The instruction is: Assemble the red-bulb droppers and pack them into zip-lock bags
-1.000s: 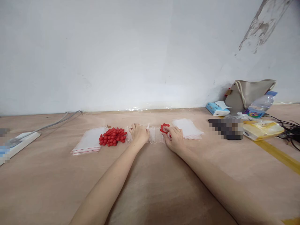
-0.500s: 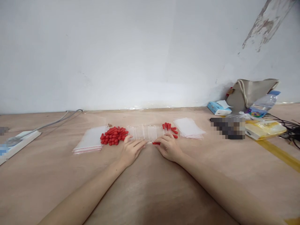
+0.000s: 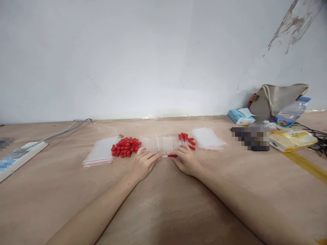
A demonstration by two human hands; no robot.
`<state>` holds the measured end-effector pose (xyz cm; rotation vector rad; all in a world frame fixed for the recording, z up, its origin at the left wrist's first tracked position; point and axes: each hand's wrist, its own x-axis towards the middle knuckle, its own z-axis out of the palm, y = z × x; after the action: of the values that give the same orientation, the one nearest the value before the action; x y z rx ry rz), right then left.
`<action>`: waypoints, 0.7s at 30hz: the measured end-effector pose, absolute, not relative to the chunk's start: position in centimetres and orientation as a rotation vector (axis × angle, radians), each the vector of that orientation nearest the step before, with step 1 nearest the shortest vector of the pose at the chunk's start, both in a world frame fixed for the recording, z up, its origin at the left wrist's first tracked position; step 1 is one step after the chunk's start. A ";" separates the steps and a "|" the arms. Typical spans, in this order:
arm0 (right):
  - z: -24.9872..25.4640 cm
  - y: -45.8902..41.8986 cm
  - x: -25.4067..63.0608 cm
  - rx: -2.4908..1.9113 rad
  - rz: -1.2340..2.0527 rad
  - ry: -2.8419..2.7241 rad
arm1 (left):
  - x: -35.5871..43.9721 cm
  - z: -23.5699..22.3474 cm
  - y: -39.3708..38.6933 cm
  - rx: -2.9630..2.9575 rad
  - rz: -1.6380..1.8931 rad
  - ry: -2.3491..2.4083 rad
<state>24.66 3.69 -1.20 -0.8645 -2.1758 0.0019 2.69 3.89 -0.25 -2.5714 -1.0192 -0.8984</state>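
Low over the table, my left hand (image 3: pixel 145 164) is closed, its fingertips at one end of a thin clear tube (image 3: pixel 165 156). My right hand (image 3: pixel 188 160) pinches a red rubber bulb (image 3: pixel 172 156) at the tube's other end; tube and bulb look like a dropper. Fingers cover how far the two are joined. Just beyond lies a row of clear tubes (image 3: pixel 167 143). Left of them is a heap of red bulbs (image 3: pixel 125 147). Several droppers with red bulbs (image 3: pixel 184 136) lie fanned out past my right fingers.
Clear zip bags (image 3: pixel 100 149) are stacked on the left, more bags (image 3: pixel 208 137) on the right. Farther right are a blue tissue pack (image 3: pixel 240 116), a grey bag (image 3: pixel 286 98), a plastic bottle (image 3: pixel 293 112) and a yellow pack (image 3: pixel 292 140). A power strip (image 3: pixel 28 158) with a cable is at far left.
The whole view has shifted slightly. Both hands keep nearly the same pose at the tube and red bulb, and a bit of clear tube now shows between them.
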 end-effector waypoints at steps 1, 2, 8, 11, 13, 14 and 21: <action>-1.2 3.7 24.6 -0.857 0.009 -2.182 | 2.7 -0.2 3.9 -2.581 -0.891 -1.011; -1.1 3.6 24.6 -0.845 0.018 -2.188 | 2.6 -0.2 3.9 -2.590 -0.885 -0.999; -1.5 3.9 24.4 -0.788 0.039 -2.152 | 2.4 -0.2 3.9 -2.608 -0.879 -0.931; -1.9 4.1 24.2 -0.789 0.049 -2.122 | 2.4 -0.3 4.0 -2.629 -0.857 -0.912; -2.0 4.2 24.2 -0.807 0.051 -2.119 | 2.4 -0.4 4.1 -2.641 -0.852 -0.920; -2.0 4.1 24.2 -0.813 0.050 -2.122 | 2.4 -0.4 4.1 -2.645 -0.850 -0.923; -1.8 4.0 24.3 -0.729 0.030 -2.145 | 2.3 -0.5 4.2 -2.640 -0.828 -0.884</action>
<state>24.28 4.02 -1.83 -0.7294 -2.1451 0.0296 2.35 4.17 -0.54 -2.6402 -0.8836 -0.8281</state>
